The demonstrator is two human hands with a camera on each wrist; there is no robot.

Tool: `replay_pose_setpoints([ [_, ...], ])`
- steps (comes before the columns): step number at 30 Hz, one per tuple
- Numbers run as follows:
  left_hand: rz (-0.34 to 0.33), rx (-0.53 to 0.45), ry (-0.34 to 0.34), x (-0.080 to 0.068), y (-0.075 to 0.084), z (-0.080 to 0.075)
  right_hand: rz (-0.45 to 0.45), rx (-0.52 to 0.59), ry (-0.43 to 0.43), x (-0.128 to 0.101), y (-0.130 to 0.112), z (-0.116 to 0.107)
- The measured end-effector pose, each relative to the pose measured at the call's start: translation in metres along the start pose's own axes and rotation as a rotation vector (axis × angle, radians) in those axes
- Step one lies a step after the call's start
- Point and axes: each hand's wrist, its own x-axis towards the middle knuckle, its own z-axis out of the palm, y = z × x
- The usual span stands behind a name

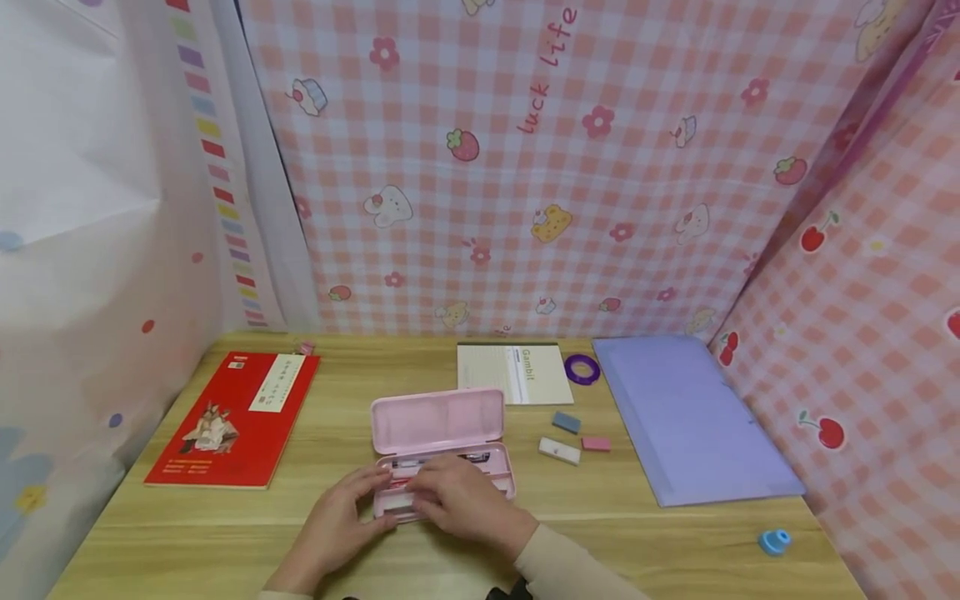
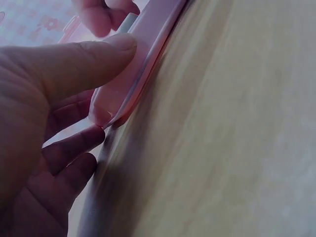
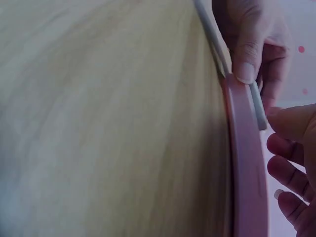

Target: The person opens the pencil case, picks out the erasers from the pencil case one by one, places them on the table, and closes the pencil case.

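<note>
A pink pencil case [image 1: 438, 421] lies open on the wooden table [image 1: 225, 533], lid standing up at the back, with pens in its tray. My left hand [image 1: 337, 521] grips the tray's front left corner [image 2: 133, 64], thumb [image 2: 113, 47] pressed on the front wall and fingers curled by the corner. My right hand [image 1: 465, 500] reaches over the front of the tray. Its fingers [image 2: 98, 17] pinch a slim grey item [image 2: 126, 22] lying along the case's rim [image 3: 244, 163]. In the right wrist view the grey item [image 3: 256, 106] sits between the left thumb [image 3: 247, 59] and the right hand's fingers [image 3: 291, 163].
A red book [image 1: 236, 417] lies at the left. Behind the case are a notepad [image 1: 517, 372] and a purple tape ring [image 1: 582, 368]. Blue [image 1: 566, 422], pink [image 1: 596, 443] and white [image 1: 559, 451] erasers lie right of it, then a purple folder [image 1: 690, 417] and a blue sharpener [image 1: 774, 542]. Fabric walls close three sides.
</note>
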Motion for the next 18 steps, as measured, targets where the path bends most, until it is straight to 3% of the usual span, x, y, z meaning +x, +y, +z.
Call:
replay_pose_setpoints([
  [10,0.066,-0.001,0.049,-0.001,-0.004,0.002,-0.008,-0.074,-0.032,0.007,-0.006,0.008],
  [18,0.050,-0.006,0.023,0.000,-0.003,0.002,0.002,0.020,0.092,-0.011,-0.001,-0.011],
])
